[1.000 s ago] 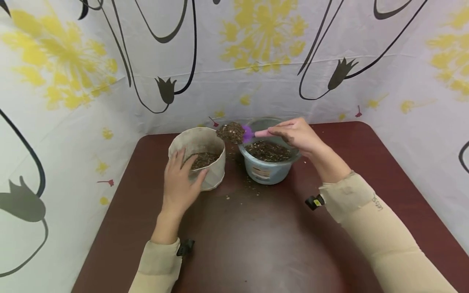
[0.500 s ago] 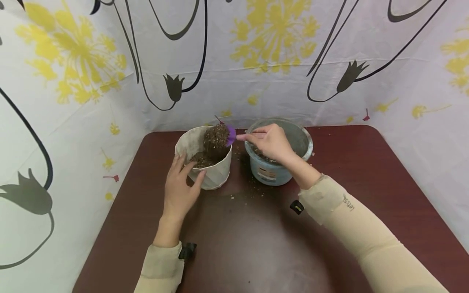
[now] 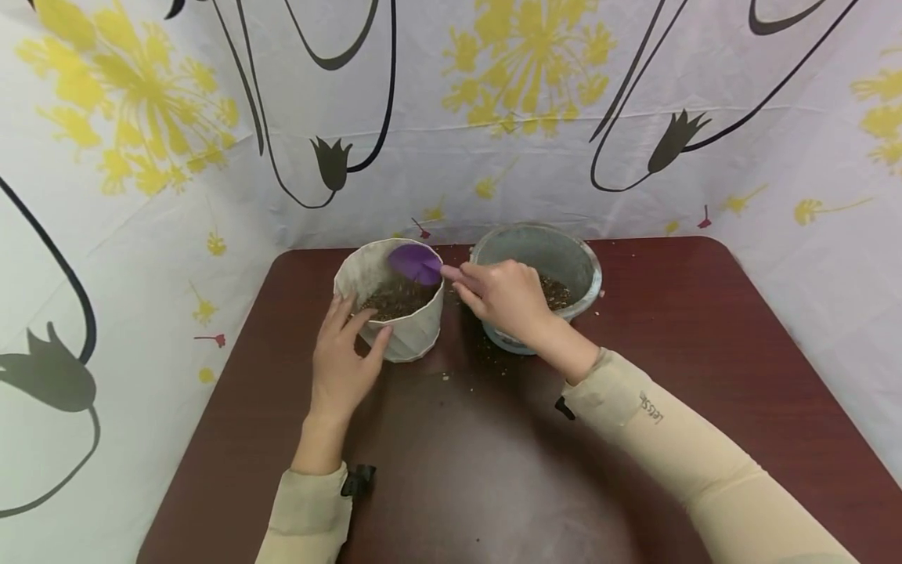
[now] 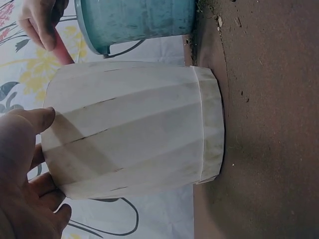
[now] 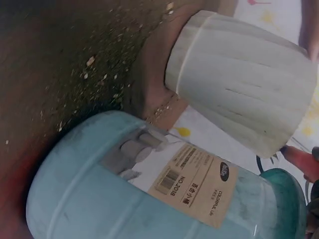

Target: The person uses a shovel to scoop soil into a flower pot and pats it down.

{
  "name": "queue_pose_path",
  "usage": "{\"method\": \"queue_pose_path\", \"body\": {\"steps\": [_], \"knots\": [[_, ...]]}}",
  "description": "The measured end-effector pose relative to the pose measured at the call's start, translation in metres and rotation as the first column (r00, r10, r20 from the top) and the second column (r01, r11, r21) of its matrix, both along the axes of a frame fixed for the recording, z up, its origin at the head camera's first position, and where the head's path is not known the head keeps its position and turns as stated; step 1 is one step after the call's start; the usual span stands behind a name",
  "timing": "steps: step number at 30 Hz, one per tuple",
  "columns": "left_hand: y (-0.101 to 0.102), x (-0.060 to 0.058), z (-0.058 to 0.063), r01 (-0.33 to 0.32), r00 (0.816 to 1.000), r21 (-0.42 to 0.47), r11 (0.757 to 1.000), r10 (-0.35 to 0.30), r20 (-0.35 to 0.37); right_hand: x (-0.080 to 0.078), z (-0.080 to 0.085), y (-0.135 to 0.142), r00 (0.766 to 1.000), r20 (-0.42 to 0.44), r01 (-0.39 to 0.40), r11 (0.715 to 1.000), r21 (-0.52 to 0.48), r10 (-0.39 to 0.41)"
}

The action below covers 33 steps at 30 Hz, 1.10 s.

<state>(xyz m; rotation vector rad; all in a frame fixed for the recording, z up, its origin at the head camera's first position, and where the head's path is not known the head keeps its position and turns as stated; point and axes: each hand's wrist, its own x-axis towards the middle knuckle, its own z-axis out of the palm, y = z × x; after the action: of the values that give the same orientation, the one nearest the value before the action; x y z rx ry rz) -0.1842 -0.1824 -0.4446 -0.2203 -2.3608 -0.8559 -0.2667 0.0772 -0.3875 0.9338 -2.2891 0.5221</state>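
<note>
My right hand (image 3: 506, 301) grips the pink handle of a small purple trowel (image 3: 416, 263). Its blade is tipped over inside a white flowerpot (image 4: 129, 132), with its purple underside up. Dark potting soil (image 3: 396, 301) lies in that pot below the blade. My left hand (image 3: 345, 360) holds the pot at its near-left rim, thumb against the outer wall and fingers spread along the edge. Right of the pot stands a blue bucket (image 5: 124, 184) with more soil inside, partly hidden behind my right hand.
Both containers stand on a dark red-brown table (image 3: 451, 470). Soil crumbs (image 5: 107, 74) are scattered between and in front of them. A patterned white cloth (image 3: 423, 172) hangs close behind and at both sides. The bucket carries a paper label (image 5: 189, 184).
My right hand has carried the heaped trowel left from above the bucket to the flowerpot and turned it over; the soil has dropped off the blade. My left hand stays at the rim.
</note>
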Motion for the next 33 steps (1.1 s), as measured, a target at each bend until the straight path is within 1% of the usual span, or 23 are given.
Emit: {"method": "queue_pose_path", "body": {"steps": [2,3,4,6,8,10,12,13,14,15,16,17,19,20,21,22,24,25,27,28,30,33], "knots": [[0.0,0.0,0.0,-0.001,1.0,-0.003,1.0,0.0,-0.009,0.0,-0.002,-0.001,0.997,-0.071,-0.031,0.999,0.035,0.034],[-0.001,0.0,0.0,-0.001,1.0,-0.006,1.0,0.001,-0.012,0.0,-0.002,-0.001,0.995,-0.09,-0.045,0.998,0.045,0.049],[0.0,-0.001,0.001,-0.002,1.0,-0.007,1.0,0.002,-0.012,0.0,-0.001,0.001,0.994,-0.1,-0.048,0.998,0.048,0.052],[0.002,-0.002,0.002,-0.007,1.0,-0.01,1.0,0.007,-0.01,0.0,0.001,0.006,0.995,-0.097,-0.036,0.999,0.02,0.038],[0.004,-0.003,0.004,-0.014,1.0,-0.015,1.0,0.014,-0.008,0.0,0.005,0.012,0.997,-0.072,-0.02,0.999,-0.03,0.018],[0.006,-0.005,0.006,-0.024,1.0,-0.012,1.0,0.024,-0.011,-0.001,0.011,0.02,1.0,-0.024,-0.021,0.995,-0.101,0.019],[0.01,-0.007,0.009,-0.031,0.999,-0.017,0.999,0.03,-0.022,-0.002,0.017,0.028,0.998,0.047,-0.037,0.985,-0.171,0.045],[0.011,-0.009,0.011,-0.029,0.999,-0.021,0.999,0.028,-0.031,-0.003,0.02,0.032,0.992,0.108,-0.044,0.976,-0.214,0.068],[0.014,-0.01,0.012,-0.026,0.999,-0.026,0.999,0.025,-0.038,-0.002,0.022,0.036,0.979,0.181,-0.045,0.965,-0.26,0.094],[0.016,-0.012,0.014,-0.021,0.999,-0.034,0.999,0.02,-0.045,-0.002,0.025,0.04,0.954,0.271,-0.039,0.947,-0.319,0.131],[0.018,-0.013,0.016,-0.014,0.999,-0.047,0.999,0.012,-0.05,-0.001,0.026,0.045,0.921,0.356,-0.013,0.928,-0.372,0.156],[0.021,-0.015,0.018,-0.002,0.998,-0.061,0.998,-0.002,-0.055,0.0,0.028,0.049,0.885,0.432,0.023,0.91,-0.414,0.174],[0.028,-0.019,0.022,0.028,0.998,-0.079,0.996,-0.033,-0.062,0.003,0.03,0.06,0.79,0.569,0.111,0.859,-0.499,0.229],[0.032,-0.02,0.025,0.045,0.997,-0.086,0.995,-0.05,-0.064,0.004,0.032,0.067,0.749,0.614,0.15,0.839,-0.523,0.249],[0.036,-0.022,0.027,0.059,0.996,-0.092,0.994,-0.065,-0.068,0.005,0.034,0.074,0.714,0.646,0.177,0.821,-0.542,0.272],[0.04,-0.023,0.029,0.073,0.994,-0.096,0.993,-0.08,-0.071,0.006,0.035,0.081,0.699,0.665,0.207,0.815,-0.541,0.264],[0.049,-0.025,0.033,0.103,0.991,-0.095,0.99,-0.111,-0.078,0.009,0.039,0.095,0.686,0.69,0.25,0.815,-0.523,0.232],[0.054,-0.026,0.035,0.12,0.989,-0.097,0.988,-0.128,-0.077,0.01,0.04,0.103,0.69,0.698,0.271,0.824,-0.497,0.194],[0.064,-0.026,0.037,0.161,0.984,-0.097,0.982,-0.168,-0.063,0.013,0.043,0.117,0.689,0.712,0.305,0.835,-0.458,0.139],[0.07,-0.026,0.039,0.183,0.981,-0.097,0.978,-0.188,-0.049,0.015,0.044,0.124,0.69,0.717,0.323,0.842,-0.432,0.103],[0.081,-0.027,0.04,0.227,0.973,-0.108,0.968,-0.23,-0.009,0.017,0.045,0.137,0.68,0.731,0.338,0.857,-0.389,0.064],[0.096,-0.028,0.041,0.296,0.955,-0.119,0.948,-0.29,0.066,0.019,0.046,0.151,0.645,0.763,0.353,0.872,-0.338,0.035]]}}
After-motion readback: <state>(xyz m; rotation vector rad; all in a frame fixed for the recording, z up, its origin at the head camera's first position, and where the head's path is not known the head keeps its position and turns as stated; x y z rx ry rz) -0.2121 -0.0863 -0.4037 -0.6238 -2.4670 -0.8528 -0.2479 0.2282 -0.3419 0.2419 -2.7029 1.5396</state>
